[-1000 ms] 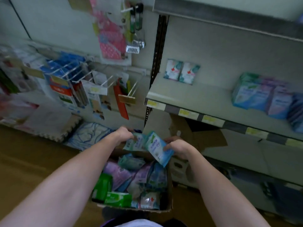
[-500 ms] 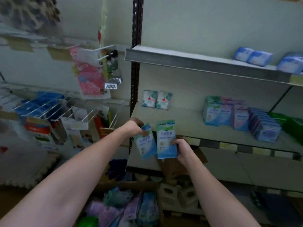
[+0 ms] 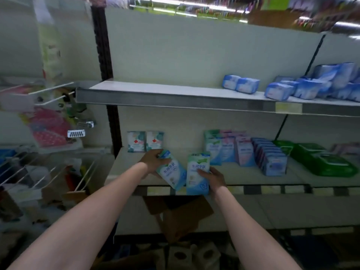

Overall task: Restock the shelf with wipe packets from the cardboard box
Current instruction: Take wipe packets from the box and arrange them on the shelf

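Fingers of each hand curled round 1 wipe packet (left one tilted) above shelf edge

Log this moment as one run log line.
left hand: holds tilted blue-white wipe packet | right hand: holds upright blue-white wipe packet | both over grey middle shelf

This is a shop aisle. Metal shelving runs across the far wall, its front edges carrying price-label strips. Identical packaged goods stand in rows: blue packs on the upper shelf, and on the middle shelf small red-cross packets, pale blue and pink wipe packets and green packs. To the left, wire display hooks hold hanging merchandise, with a slotted black upright between the sections. An opened cardboard box sits below the shelf.
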### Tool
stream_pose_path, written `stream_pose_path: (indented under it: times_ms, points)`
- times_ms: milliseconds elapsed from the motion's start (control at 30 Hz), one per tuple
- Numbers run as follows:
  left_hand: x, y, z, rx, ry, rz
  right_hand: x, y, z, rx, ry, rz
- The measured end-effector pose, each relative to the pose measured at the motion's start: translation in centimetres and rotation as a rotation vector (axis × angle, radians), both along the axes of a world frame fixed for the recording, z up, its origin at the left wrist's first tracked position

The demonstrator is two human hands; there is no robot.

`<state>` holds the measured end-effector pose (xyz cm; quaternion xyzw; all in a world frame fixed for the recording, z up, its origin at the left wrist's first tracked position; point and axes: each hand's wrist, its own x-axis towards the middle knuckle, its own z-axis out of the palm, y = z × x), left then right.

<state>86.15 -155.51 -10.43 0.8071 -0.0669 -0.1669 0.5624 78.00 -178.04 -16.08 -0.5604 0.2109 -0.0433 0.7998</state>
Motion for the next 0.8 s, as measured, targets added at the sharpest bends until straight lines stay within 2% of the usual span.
stream_pose_path:
  times_ms: [133,267,367,567,667,800]
  points:
    - [1.7,-3.7,0.2,-0.037,-0.038,0.023,2.3,-3.9,-0.1,-0.024,-0.072,-0.049]
    - [3.4,-7.2,-0.3,0.071,-0.137,0.077,4.9,-7.3,-0.9,-0.036,-0.088,-0.077]
    - [4.7,-9.9,-0.9,0.041,-0.14,0.131,6.7,-10.0,-1.6,-0.098,-0.076,-0.084]
    - [5.7,-15.1,-2.9,-0.095,-0.074,0.101,10.4,-14.8,-5.1,-0.493,0.021,0.086]
    - [6.2,-17.4,-4.0,-0.117,-0.074,0.077,12.4,-16.6,-6.1,-0.617,0.031,0.102]
    - [6.8,-19.2,-4.1,-0.002,-0.068,-0.031,14.9,-18.0,-5.5,-0.837,-0.002,0.16]
